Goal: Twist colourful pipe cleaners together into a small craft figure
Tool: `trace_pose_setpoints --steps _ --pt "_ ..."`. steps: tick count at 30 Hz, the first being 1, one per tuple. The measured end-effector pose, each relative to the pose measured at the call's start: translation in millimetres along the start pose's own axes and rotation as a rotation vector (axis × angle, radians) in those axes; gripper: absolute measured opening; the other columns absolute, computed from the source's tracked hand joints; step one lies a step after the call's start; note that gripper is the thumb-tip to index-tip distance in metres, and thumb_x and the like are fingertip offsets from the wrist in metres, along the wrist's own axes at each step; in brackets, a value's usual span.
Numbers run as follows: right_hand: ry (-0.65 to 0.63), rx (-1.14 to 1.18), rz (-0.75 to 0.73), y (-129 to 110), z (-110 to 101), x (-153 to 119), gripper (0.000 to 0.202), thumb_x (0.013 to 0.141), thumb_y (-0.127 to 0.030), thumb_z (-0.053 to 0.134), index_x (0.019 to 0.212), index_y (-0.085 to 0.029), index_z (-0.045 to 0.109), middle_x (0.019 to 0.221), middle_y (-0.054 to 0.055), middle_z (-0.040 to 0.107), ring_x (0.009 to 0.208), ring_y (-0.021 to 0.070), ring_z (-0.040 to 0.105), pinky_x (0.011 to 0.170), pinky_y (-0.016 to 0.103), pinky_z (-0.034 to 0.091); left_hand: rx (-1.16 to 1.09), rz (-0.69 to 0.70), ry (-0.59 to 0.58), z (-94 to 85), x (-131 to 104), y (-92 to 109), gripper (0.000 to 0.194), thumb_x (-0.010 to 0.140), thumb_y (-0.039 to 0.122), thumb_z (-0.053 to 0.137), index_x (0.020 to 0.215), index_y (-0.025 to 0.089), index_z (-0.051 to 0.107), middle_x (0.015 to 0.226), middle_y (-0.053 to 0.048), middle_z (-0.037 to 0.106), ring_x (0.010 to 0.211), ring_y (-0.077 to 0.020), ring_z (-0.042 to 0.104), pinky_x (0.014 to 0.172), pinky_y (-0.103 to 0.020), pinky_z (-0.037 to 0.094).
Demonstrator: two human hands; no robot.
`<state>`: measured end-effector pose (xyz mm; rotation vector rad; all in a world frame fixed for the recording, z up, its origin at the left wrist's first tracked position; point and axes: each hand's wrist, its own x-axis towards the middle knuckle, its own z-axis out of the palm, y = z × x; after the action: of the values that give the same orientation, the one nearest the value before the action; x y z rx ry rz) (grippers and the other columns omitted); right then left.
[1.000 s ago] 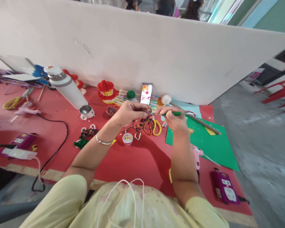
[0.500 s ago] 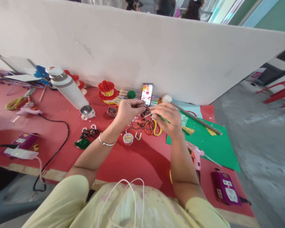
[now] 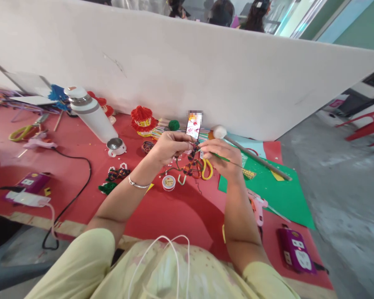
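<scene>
My left hand point(image 3: 173, 146) pinches a dark multicoloured crocheted yarn strip point(image 3: 192, 156) that hangs down from the fingertips. My right hand point(image 3: 225, 157), just beside it, is closed around a thin green crochet hook point(image 3: 220, 156) whose tip meets the yarn at my left fingertips; the exact loop is too small to make out. Behind the hands a lit phone point(image 3: 193, 124) leans upright. Beneath them lie scissors with red and yellow handles point(image 3: 207, 169), a small round spool point(image 3: 168, 182) and a pale bent hook-shaped piece point(image 3: 182, 179).
A white flask point(image 3: 93, 118) and its cup point(image 3: 116, 146) stand to the left, near yarn bundles with beads point(image 3: 118, 172). At the right are a green sheet point(image 3: 277, 199), a long rod point(image 3: 258, 158), a pink glue gun point(image 3: 258, 207) and a purple power strip point(image 3: 296, 249).
The crocheted strip now hangs lower and shows more between the hands. My right hand has shifted slightly right, with the crochet hook lying flatter. The camera view has moved slightly.
</scene>
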<state>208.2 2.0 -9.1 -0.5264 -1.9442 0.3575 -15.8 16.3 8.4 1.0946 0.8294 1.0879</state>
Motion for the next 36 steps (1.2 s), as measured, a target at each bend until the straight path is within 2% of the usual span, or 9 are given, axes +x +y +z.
trace_pose_setpoints --steps 5,9,13,18,22,24,29,32,36 --pt "-0.019 0.127 0.225 -5 -15 -2 0.009 0.098 -0.035 0.077 0.099 -0.031 0.085 0.1 0.001 0.087 0.096 0.0208 0.082 0.09 0.037 0.064 0.267 0.12 -0.043 -2.1 1 -3 0.014 0.061 0.015 0.087 0.074 0.015 0.086 0.072 -0.006 0.078 0.06 -0.0106 0.059 0.052 -0.024 0.042" --pt "0.07 0.46 0.386 8 -7 -7 0.023 0.095 -0.048 0.078 0.085 -0.029 0.085 0.084 0.002 0.084 0.084 0.0213 0.081 0.081 0.038 0.066 0.181 0.003 -0.162 -1.1 -1 0 0.014 0.06 0.016 0.088 0.074 0.016 0.087 0.066 -0.004 0.075 0.049 -0.0067 0.048 0.044 -0.023 0.031" --pt "0.223 0.678 0.374 19 19 -8 0.029 0.093 -0.062 0.075 0.088 -0.035 0.084 0.084 -0.001 0.082 0.079 0.0202 0.079 0.081 0.04 0.069 -0.033 -0.049 -0.172 4.0 -2 5 0.017 0.057 0.017 0.093 0.073 0.018 0.085 0.061 -0.001 0.07 0.043 -0.0035 0.039 0.042 -0.022 0.021" --pt "0.296 0.15 0.128 15 36 -6 0.015 0.096 -0.046 0.078 0.108 -0.038 0.084 0.113 0.001 0.082 0.106 0.0215 0.078 0.095 0.041 0.066 -0.134 0.089 0.052 20.9 -6 -2 0.026 0.059 0.015 0.09 0.085 0.016 0.087 0.058 0.003 0.062 0.044 -0.0024 0.038 0.043 -0.021 0.021" --pt "0.282 -0.247 -0.064 11 40 -8 0.028 0.099 -0.027 0.075 0.125 -0.037 0.078 0.115 0.003 0.082 0.105 0.0226 0.078 0.092 0.042 0.065 -0.129 0.294 0.271 36.2 -6 -17 0.038 0.061 0.012 0.086 0.099 0.016 0.086 0.062 0.004 0.064 0.052 -0.0046 0.046 0.049 -0.02 0.033" --pt "0.321 -0.366 -0.142 12 44 -10 0.036 0.097 -0.022 0.077 0.13 -0.037 0.076 0.117 0.004 0.082 0.106 0.0232 0.078 0.092 0.042 0.065 -0.178 0.292 0.328 39.8 -6 -22 0.037 0.062 0.013 0.085 0.099 0.016 0.085 0.063 0.004 0.064 0.051 -0.004 0.043 0.048 -0.02 0.031" --pt "0.329 -0.193 -0.103 17 38 -12 0.023 0.1 -0.032 0.075 0.122 -0.036 0.079 0.116 0.004 0.084 0.107 0.0238 0.081 0.093 0.044 0.068 -0.317 -0.02 0.158 28.6 -7 -13 0.036 0.061 0.015 0.087 0.097 0.014 0.084 0.056 0.006 0.054 0.043 -0.0017 0.029 0.043 -0.021 0.015" --pt "0.218 0.074 0.07 16 20 -9 0.016 0.099 -0.04 0.075 0.112 -0.035 0.083 0.114 0.002 0.087 0.107 0.0241 0.083 0.094 0.045 0.071 -0.267 -0.08 0.054 14.1 -7 -3 0.034 0.058 0.012 0.087 0.092 0.013 0.086 0.052 0.006 0.051 0.043 -0.0011 0.026 0.044 -0.022 0.011" --pt "0.115 0.202 0.132 9 0 -5 0.014 0.099 -0.034 0.076 0.11 -0.034 0.084 0.114 0.001 0.088 0.106 0.0227 0.084 0.096 0.043 0.07 -0.161 -0.095 0.006 1.6 -6 1 0.031 0.057 0.011 0.086 0.088 0.016 0.088 0.053 0.002 0.058 0.041 -0.001 0.024 0.045 -0.024 0.009"
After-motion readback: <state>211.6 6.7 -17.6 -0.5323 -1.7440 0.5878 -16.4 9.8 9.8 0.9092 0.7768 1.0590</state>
